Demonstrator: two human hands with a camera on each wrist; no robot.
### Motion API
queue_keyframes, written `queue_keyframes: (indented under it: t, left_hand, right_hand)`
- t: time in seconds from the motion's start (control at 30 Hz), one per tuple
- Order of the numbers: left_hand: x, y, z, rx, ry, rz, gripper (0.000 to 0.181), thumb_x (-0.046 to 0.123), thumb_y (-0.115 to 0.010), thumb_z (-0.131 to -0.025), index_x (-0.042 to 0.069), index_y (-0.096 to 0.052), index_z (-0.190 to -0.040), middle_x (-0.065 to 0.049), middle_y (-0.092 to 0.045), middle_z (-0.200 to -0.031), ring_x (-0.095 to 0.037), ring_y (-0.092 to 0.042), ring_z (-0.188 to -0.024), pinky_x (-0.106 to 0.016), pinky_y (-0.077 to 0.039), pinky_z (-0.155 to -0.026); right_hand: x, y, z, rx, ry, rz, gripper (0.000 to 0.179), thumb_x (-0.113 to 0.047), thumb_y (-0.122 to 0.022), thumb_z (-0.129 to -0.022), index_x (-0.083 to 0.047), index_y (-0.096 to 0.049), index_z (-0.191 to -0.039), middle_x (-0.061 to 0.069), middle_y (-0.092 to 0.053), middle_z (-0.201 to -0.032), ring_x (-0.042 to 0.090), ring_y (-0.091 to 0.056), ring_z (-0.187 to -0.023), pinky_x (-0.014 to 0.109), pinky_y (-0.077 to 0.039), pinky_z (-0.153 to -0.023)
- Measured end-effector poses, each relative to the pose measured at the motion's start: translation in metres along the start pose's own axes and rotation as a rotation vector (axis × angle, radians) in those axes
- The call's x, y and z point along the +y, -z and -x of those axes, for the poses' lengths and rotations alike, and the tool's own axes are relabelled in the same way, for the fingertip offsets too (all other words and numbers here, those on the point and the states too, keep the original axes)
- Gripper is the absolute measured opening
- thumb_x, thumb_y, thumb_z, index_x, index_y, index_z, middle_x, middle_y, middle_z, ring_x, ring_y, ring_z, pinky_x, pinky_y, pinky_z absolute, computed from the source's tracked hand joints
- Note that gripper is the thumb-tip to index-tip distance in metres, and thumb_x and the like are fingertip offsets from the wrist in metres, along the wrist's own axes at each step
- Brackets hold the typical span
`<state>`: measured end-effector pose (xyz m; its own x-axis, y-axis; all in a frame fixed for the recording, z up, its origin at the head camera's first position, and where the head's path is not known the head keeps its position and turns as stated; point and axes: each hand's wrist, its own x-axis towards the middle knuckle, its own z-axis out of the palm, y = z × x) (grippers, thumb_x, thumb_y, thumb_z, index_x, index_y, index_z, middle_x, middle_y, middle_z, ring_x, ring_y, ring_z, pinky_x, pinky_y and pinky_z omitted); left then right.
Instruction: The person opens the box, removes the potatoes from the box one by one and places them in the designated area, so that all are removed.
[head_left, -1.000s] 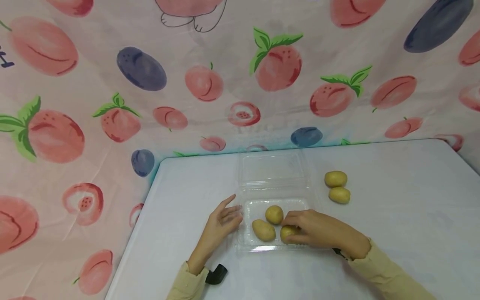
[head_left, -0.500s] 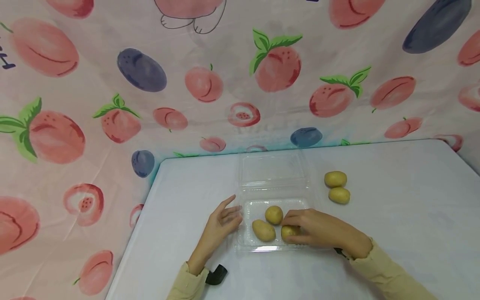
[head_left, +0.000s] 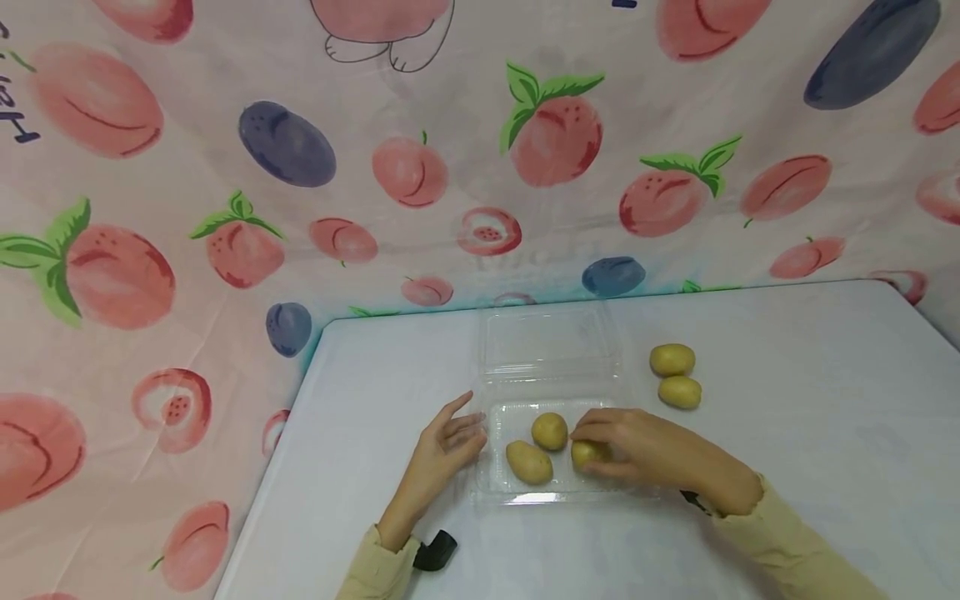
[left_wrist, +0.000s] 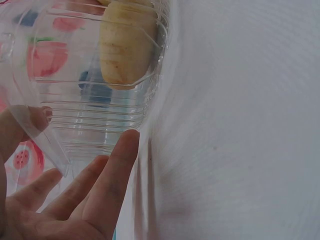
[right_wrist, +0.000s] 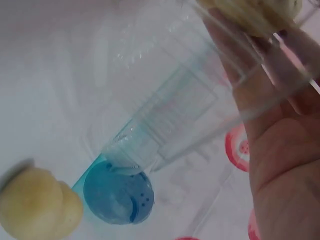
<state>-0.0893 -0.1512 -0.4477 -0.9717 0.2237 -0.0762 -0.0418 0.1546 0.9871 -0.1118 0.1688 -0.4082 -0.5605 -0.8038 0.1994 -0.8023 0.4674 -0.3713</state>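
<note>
Right hand [head_left: 648,450]: fingers curled round one potato [head_left: 588,455], in the near right of the clear tray [head_left: 528,498]
Left hand [head_left: 444,448]: fingers extended at the left wall
Potato: probably firm, smooth; hold round the middle
Tray: likely light, bendy

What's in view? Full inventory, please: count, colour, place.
container: 1, clear, on the tabletop between the hands
container lid: 1, clear, folded open toward the back
potatoes in the container: 2, yellow-brown, left and back middle
gripped potato: 1, yellow-brown, in or just above the container's right part
potatoes outside: 2, yellow, on the tabletop right of the container
tabletop: 1, white, underneath
fruit-print cloth: pale pink with red and blue fruit, behind and left
black wrist pieces: 2, black, at the cuffs
sleeves: 2, pale yellow, both forearms
left hand: 1, bare, at the container's left side
right hand: 1, bare, around the gripped potato
</note>
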Motion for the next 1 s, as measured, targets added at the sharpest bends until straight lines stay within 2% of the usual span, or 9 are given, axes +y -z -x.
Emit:
queue_keyframes:
  t: [0.37, 0.6, 1.0]
  left_hand:
    - [0.000, 0.000, 0.001, -0.001, -0.006, -0.014, 0.068, 0.016, -0.069, -0.095, 0.015, -0.034, -0.154, -0.022, -0.055, -0.140, -0.035, -0.059, -0.123, -0.029, -0.058, -0.088]
    - [0.000, 0.000, 0.000, -0.004, -0.004, -0.006, 0.069, 0.016, -0.069, -0.095, 0.015, -0.034, -0.154, -0.022, -0.055, -0.140, -0.035, -0.059, -0.123, -0.029, -0.058, -0.087]
    - [0.002, -0.001, 0.001, 0.007, 0.003, -0.006, 0.069, 0.017, -0.070, -0.095, 0.015, -0.035, -0.154, -0.021, -0.055, -0.139, -0.035, -0.059, -0.124, -0.029, -0.059, -0.086]
  right_hand:
    - [0.003, 0.010, 0.008, 0.015, -0.020, 0.043, 0.032, -0.025, -0.077, -0.088, -0.006, -0.072, -0.113, -0.002, -0.068, -0.110, 0.015, -0.066, -0.101, 0.034, -0.058, -0.086]
    - [0.005, 0.019, 0.013, 0.073, 0.023, 0.082, 0.030, -0.023, -0.079, -0.086, -0.008, -0.071, -0.111, -0.001, -0.068, -0.109, 0.015, -0.067, -0.097, 0.032, -0.059, -0.081]
    - [0.008, 0.034, 0.017, 0.149, 0.029, 0.101, 0.033, -0.016, -0.085, -0.077, -0.010, -0.072, -0.107, -0.003, -0.067, -0.104, 0.011, -0.066, -0.092, 0.028, -0.059, -0.077]
